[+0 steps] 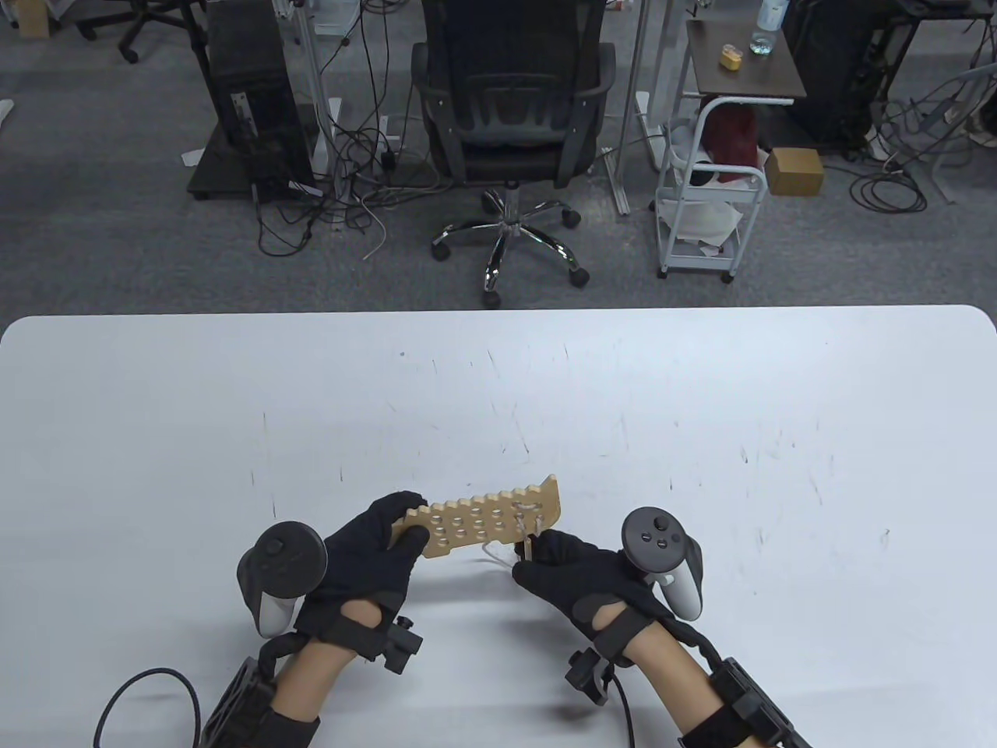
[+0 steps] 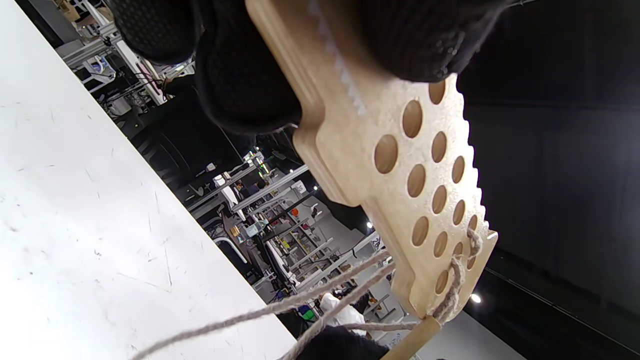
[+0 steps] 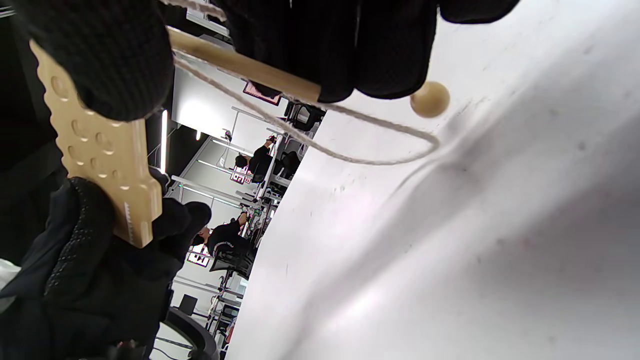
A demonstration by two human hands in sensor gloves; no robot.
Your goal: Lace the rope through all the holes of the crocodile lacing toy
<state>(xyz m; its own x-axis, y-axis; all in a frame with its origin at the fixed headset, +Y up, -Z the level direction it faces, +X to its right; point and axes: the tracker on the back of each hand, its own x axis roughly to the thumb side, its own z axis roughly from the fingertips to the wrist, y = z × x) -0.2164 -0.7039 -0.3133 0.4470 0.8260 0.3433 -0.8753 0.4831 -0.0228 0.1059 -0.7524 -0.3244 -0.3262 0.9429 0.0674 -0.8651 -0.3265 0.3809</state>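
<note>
Above the white bench [image 1: 498, 389], your left hand [image 1: 366, 549] grips one end of the pale wooden crocodile lacing board [image 1: 487, 522], held clear of the surface. Your right hand [image 1: 576, 580] pinches the wooden needle stick [image 3: 240, 62] at the board's far end. Grey rope [image 2: 450, 295] crosses only a few holes there; most remain open. The needle's tip is hidden.

The place is looking like an office or a research lab. Behind the white table [image 1: 498, 374] a black office chair [image 1: 510, 117] is standing on grey carpet [image 1: 93, 218]. A black computer tower [image 1: 249, 101] is sitting on the floor, with many cables [image 1: 350, 179] lying around it. A white trolley [image 1: 709, 202] and a small side table [image 1: 740, 62] are standing at the right.
</note>
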